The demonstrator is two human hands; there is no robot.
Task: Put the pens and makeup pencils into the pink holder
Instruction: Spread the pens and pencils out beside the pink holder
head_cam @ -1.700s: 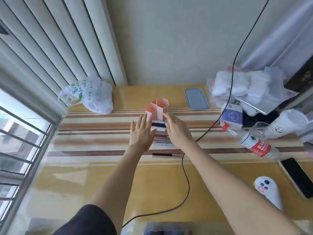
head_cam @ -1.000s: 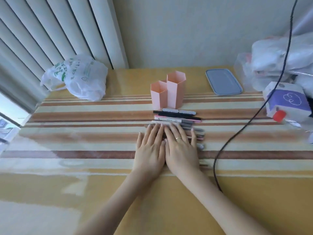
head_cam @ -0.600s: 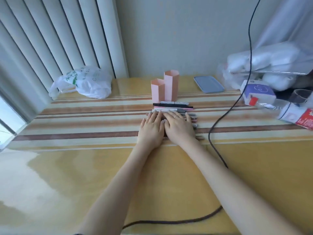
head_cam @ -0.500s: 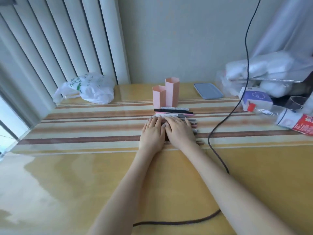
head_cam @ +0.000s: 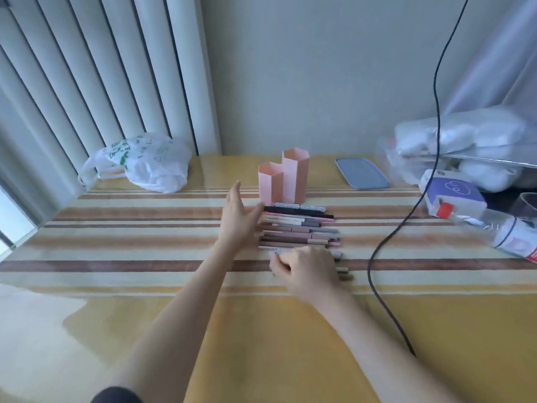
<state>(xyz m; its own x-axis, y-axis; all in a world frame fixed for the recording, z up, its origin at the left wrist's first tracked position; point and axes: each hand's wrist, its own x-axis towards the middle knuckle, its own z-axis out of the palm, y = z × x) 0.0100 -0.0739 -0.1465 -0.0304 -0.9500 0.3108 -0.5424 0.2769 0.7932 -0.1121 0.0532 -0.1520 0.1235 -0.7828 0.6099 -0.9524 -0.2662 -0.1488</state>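
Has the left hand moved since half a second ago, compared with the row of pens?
Yes. The left hand has gone from lying flat on the pens to their left end, open and edge-on.

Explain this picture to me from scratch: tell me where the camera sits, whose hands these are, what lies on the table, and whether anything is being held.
There is no machine here. A person wears one wide-angle camera on the head, so you look forward and down along both bare arms.

The striped table holds a pink holder made of two upright tubes, both looking empty. Just in front lies a row of pens and makeup pencils, side by side.

The left hand is open, its edge against the row's left ends. The right hand curls over the nearest pencils; whether it grips one is hidden.

Off to the sides: a white plastic bag, a grey lid, a black cable.
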